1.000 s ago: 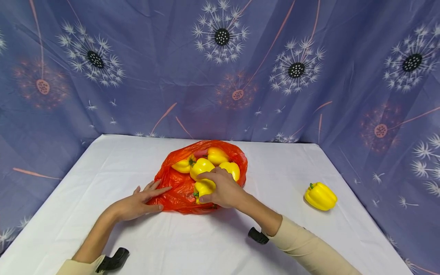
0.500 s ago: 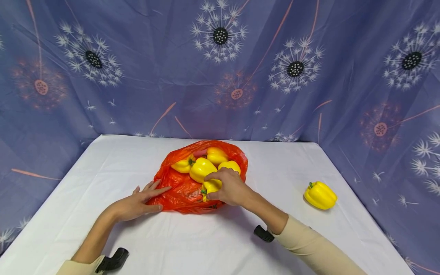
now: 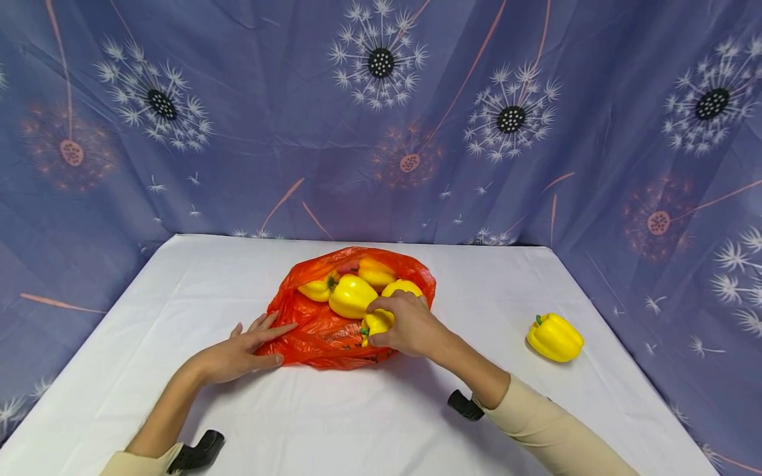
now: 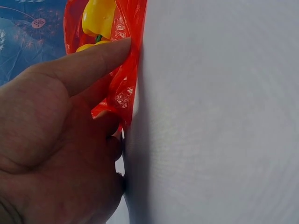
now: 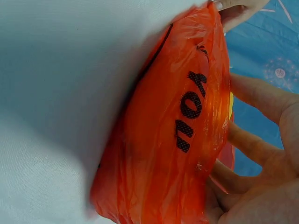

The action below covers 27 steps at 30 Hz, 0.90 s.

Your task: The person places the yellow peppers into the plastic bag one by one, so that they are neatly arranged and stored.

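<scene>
A red plastic bag [image 3: 315, 334] lies on the table with its mouth open, and several yellow bell peppers [image 3: 352, 296] are inside. My right hand [image 3: 411, 324] reaches over the bag's right front part and grips one yellow bell pepper [image 3: 378, 322], its green stem facing left. That pepper is mostly hidden by the bag wall in the right wrist view, where my fingers [image 5: 257, 144] go in behind the rim. My left hand [image 3: 241, 354] rests on the bag's left edge with fingers extended; in the left wrist view the thumb [image 4: 96, 63] touches the red plastic.
One more yellow bell pepper [image 3: 555, 338] lies by itself on the white tablecloth [image 3: 476, 284] to the right. A blue curtain [image 3: 268, 132] with dandelion prints hangs behind and beside the table.
My right hand has moved right with the gripped pepper, inside the bag's front. The bag's right side has shifted slightly outward. My left hand has stayed in place.
</scene>
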Each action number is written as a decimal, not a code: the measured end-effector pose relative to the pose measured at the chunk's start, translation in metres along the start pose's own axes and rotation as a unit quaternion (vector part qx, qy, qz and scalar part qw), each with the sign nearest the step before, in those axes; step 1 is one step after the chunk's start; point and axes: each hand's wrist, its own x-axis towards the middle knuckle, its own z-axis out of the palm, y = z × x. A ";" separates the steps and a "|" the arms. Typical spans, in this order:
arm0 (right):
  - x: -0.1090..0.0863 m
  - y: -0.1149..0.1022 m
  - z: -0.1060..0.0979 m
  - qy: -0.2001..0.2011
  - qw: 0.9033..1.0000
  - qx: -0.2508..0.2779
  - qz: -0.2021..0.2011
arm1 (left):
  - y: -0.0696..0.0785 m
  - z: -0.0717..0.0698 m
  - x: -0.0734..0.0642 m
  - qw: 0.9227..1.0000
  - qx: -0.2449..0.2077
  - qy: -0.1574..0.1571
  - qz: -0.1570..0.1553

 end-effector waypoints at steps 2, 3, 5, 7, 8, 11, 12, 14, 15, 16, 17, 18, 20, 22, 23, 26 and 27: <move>0.000 0.001 -0.001 0.002 1.000 0.002 0.006 | 0.000 0.000 0.000 1.000 0.004 0.001 -0.001; 0.000 0.001 -0.001 0.003 1.000 0.004 0.009 | 0.000 0.001 0.001 1.000 0.006 0.001 0.000; 0.001 0.001 -0.002 0.007 1.000 0.007 0.015 | 0.001 0.001 0.001 1.000 0.008 0.002 0.001; 0.001 0.002 -0.002 0.011 1.000 0.010 0.020 | 0.001 0.001 0.001 1.000 0.009 0.001 0.000; 0.001 0.003 -0.002 0.013 1.000 0.010 0.022 | 0.000 0.001 0.001 1.000 0.008 0.001 -0.001; 0.002 0.005 -0.002 0.024 0.999 0.011 0.033 | 0.000 0.001 0.001 1.000 0.005 0.000 -0.002; 0.003 0.006 -0.002 0.028 0.999 0.013 0.037 | 0.000 0.002 0.001 1.000 0.005 0.000 -0.003; 0.004 0.007 -0.003 0.035 0.998 0.015 0.044 | 0.000 0.002 0.001 1.000 0.004 -0.001 -0.003; 0.004 0.007 -0.003 0.037 0.998 0.017 0.048 | 0.000 0.002 0.001 1.000 0.004 0.000 -0.003; 0.004 0.008 -0.003 0.040 0.998 0.018 0.049 | 0.000 0.002 0.001 1.000 0.004 0.000 -0.002; 0.005 0.008 -0.003 0.041 0.998 0.018 0.049 | 0.000 0.003 0.001 1.000 0.004 0.001 -0.001; 0.005 0.009 -0.003 0.042 0.998 0.019 0.048 | 0.000 0.003 0.001 1.000 0.005 0.001 0.000; 0.004 0.009 -0.002 0.045 0.998 0.018 0.044 | 0.000 0.003 0.001 1.000 0.005 0.002 0.002; 0.004 0.009 -0.002 0.045 0.998 0.024 0.039 | 0.000 0.003 0.001 1.000 0.006 0.003 0.003; 0.004 0.010 -0.003 0.047 0.998 0.029 0.037 | 0.000 0.003 0.000 1.000 0.007 0.003 0.003; 0.001 0.011 -0.008 0.053 0.997 0.045 0.033 | 0.001 0.003 0.000 1.000 0.007 0.003 0.003; 0.000 0.012 -0.011 0.056 0.997 0.051 0.034 | 0.001 0.002 0.000 1.000 0.008 0.003 0.003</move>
